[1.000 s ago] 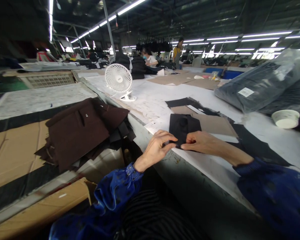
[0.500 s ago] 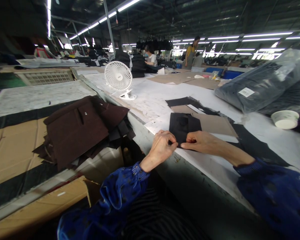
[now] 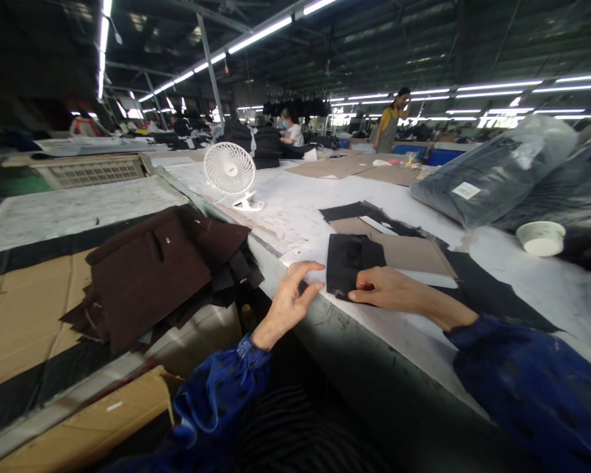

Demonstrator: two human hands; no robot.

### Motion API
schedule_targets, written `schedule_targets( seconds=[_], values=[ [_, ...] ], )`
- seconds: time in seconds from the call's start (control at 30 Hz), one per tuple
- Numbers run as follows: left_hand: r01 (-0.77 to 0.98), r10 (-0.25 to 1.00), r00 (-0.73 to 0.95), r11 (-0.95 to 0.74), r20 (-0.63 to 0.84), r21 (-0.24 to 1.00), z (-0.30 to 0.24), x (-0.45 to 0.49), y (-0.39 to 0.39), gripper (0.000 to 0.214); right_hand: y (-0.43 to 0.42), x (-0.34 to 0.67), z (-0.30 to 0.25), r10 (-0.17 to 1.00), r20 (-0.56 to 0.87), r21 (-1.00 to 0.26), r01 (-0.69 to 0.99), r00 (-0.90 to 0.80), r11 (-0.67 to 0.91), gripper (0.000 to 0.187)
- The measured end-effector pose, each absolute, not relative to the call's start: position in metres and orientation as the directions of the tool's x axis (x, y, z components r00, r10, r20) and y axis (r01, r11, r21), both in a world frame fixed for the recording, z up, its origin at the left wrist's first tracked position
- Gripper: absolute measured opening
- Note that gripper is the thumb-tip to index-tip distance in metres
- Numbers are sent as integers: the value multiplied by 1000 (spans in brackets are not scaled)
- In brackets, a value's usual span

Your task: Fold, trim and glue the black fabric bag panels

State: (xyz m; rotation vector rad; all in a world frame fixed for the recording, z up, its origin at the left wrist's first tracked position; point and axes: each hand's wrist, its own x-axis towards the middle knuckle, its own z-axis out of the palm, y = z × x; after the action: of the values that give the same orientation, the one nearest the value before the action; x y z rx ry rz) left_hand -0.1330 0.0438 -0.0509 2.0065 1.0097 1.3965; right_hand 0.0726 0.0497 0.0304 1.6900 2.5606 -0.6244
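A folded black fabric piece (image 3: pixel 342 263) lies near the front edge of the white-topped table. My right hand (image 3: pixel 381 289) grips its near right edge, thumb below and fingers curled on top. To the left of the cloth, my left hand (image 3: pixel 295 295) is held apart from it over the table edge, thumb and fingers spread with nothing between them. Under and behind the black piece are a beige fabric piece (image 3: pixel 414 255) and a larger dark cloth (image 3: pixel 502 299).
A pile of dark brown cut pieces (image 3: pixel 148 276) rests on the left table beside a gap. A white fan (image 3: pixel 230 169) stands farther back. Plastic-wrapped bundles (image 3: pixel 492 171) and a white bowl (image 3: pixel 540 238) are at right. A cardboard box (image 3: pixel 93 420) sits low left. People work in the background.
My left hand has let go of the black fabric's near edge, moved left and opened. My right hand stays on the cloth. The view has shifted slightly.
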Motion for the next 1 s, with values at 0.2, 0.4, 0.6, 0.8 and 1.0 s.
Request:
schedule_targets(
  seconds=[0.2,0.4,0.6,0.8,1.0],
  values=[
    [359,631,460,-775,624,519,-63,-135,34,43,35,78,51,837,-164,-703,657,-523,273,37],
    [269,735,132,-672,665,690,-28,-125,29,23,7,100,67,885,13,-404,807,-465,430,64],
    [212,760,38,-641,649,738,13,-140,19,29,-12,134,43,926,180,-212,907,-331,365,42],
    [244,770,15,-622,638,744,29,-161,9,28,-17,142,61,881,414,-232,909,-230,346,30],
    [311,702,51,-687,711,656,39,-180,-2,23,-10,138,81,752,540,-110,855,-377,507,14]
  ],
)
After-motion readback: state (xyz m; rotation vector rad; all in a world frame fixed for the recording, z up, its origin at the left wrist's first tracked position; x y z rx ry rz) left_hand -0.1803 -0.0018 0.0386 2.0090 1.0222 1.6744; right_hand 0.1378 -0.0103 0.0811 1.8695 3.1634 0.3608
